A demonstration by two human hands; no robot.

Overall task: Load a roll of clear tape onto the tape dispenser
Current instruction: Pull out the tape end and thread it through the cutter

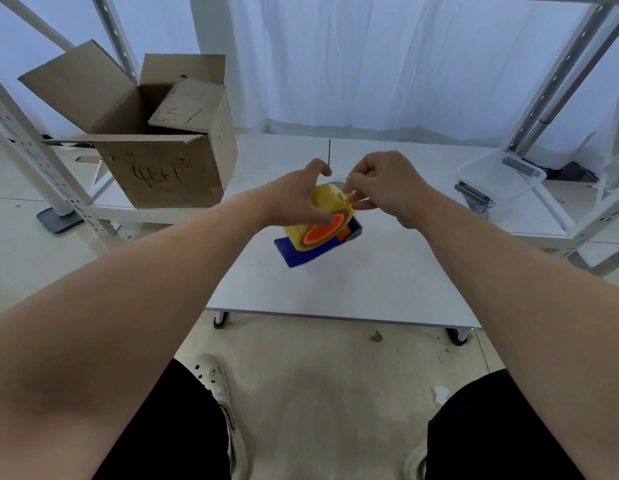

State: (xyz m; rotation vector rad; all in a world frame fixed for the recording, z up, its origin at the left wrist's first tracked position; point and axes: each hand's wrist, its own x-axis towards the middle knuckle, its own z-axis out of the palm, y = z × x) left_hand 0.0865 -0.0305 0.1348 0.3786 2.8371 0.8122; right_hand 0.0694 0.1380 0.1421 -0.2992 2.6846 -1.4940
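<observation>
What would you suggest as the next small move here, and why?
Probably peel the tape end off the tape roll and draw it out. The roll sits on the orange hub of the dispenser, the left hand steadies it, and the right hand appears to pinch the end at its top.

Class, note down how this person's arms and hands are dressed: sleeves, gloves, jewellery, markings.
The left arm and right arm are bare, with no sleeves in view. The left hand and right hand wear no gloves, rings, watch or bands. No markings show.
</observation>
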